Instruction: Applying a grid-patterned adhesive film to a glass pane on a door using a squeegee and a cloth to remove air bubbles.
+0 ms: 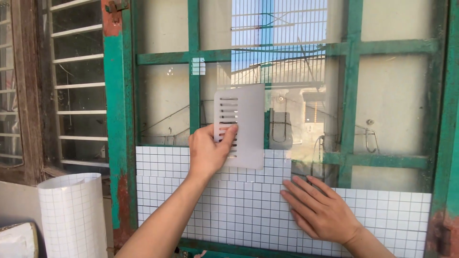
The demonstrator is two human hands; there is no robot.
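Observation:
My left hand [208, 152] grips a white plastic scraper card [241, 125] with slots along its left side and holds it flat against the window glass [392, 102]. The card's lower edge meets the top of the white grid-patterned film [229, 205] stuck on the lower glass. My right hand [319, 209] lies flat, fingers spread, on the film at the lower right, just below the film's stepped upper edge. The upper glass is bare and reflects sky and buildings.
The glass sits in a green metal window frame [117, 119] with rust patches. A roll of the same grid film [72, 215] stands at the lower left. Left of the frame is a louvred window with white slats [79, 86].

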